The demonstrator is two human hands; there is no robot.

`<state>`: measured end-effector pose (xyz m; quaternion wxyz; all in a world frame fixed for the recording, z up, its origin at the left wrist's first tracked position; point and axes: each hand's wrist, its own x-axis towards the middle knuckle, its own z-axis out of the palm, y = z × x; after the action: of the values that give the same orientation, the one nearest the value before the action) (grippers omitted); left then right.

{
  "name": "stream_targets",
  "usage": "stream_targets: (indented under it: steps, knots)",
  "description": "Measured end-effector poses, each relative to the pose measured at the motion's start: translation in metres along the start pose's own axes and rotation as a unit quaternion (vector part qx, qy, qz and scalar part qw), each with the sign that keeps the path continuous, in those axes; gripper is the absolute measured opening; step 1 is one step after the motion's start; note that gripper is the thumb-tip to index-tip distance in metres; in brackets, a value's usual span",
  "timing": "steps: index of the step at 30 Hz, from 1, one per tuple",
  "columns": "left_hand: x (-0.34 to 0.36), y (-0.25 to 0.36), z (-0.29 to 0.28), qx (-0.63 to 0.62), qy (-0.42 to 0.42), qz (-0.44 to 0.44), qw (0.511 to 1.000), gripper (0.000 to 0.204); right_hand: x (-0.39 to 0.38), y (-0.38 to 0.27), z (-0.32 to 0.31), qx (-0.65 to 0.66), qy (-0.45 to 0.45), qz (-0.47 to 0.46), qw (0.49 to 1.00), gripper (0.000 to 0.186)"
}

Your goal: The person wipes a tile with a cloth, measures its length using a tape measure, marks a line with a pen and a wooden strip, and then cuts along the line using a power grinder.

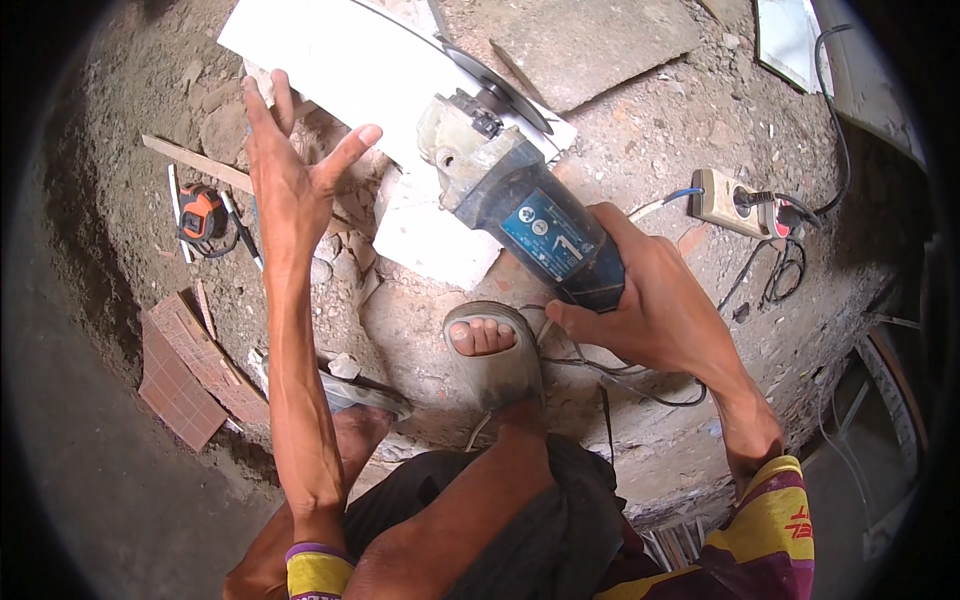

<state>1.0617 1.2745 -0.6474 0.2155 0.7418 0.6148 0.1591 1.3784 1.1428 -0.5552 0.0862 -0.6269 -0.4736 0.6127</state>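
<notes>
My right hand (pixel 650 290) is wrapped round the rear body of a blue-and-black angle grinder (pixel 545 225). Its thin cutting disc (pixel 497 85) faces away from me, over the far right part of a white tile (pixel 330 60). Whether the disc touches the tile I cannot tell. My left hand (pixel 295 160) lies along the tile's near left edge, thumb apart and fingers stretched, with the fingertips at the edge. Beneath the tile sits a smaller pale tile piece (pixel 440 235) on the rubble.
An orange tape measure (pixel 203 213) and a wooden strip (pixel 198 163) lie at left, near broken brown tiles (pixel 180 370). At right is a power strip (pixel 730 205) with plugs and loose cords. A stone slab (pixel 595 45) lies at the far side. My sandalled foot (pixel 495 350) is close below the grinder.
</notes>
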Motion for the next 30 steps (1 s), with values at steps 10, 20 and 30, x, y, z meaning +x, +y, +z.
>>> stream_targets:
  steps: [10,20,30]
  knots:
    - [0.000,0.002,-0.001,-0.011,-0.002,-0.010,1.000,0.133,-0.005,0.005,0.001,0.028,0.003,-0.021,0.999,0.057]
    - [0.000,0.003,-0.001,0.002,-0.002,-0.006,1.000,0.133,-0.010,0.009,0.000,0.027,-0.001,-0.007,1.000,0.058]
    - [-0.001,0.006,0.000,0.001,-0.002,-0.002,1.000,0.132,-0.017,0.016,0.000,0.021,0.001,-0.019,1.000,0.062]
